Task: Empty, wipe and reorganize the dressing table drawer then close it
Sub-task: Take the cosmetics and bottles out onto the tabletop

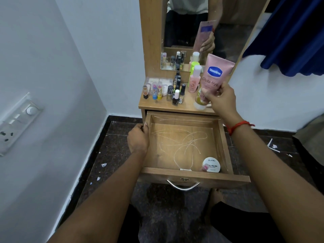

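The wooden drawer (223,141) of the dressing table stands pulled out, its floor streaked with pale scratch marks. Inside, only a round white nail polish remover tub (211,165) lies at the near right corner. My left hand (138,138) grips the drawer's left wall near the back. My right hand (220,99) holds a pink Vaseline tube (216,74) by its lower end, upright above the right side of the tabletop (185,103).
On the tabletop stand several nail polish bottles (176,97), lip balm sticks (157,92), a clear plastic box (158,82), a pink bottle (194,79) and a gold-and-white tube (199,101). Behind rises a mirror (185,32). A blue curtain (294,35) hangs right; a switchboard (17,120) is on the left wall.
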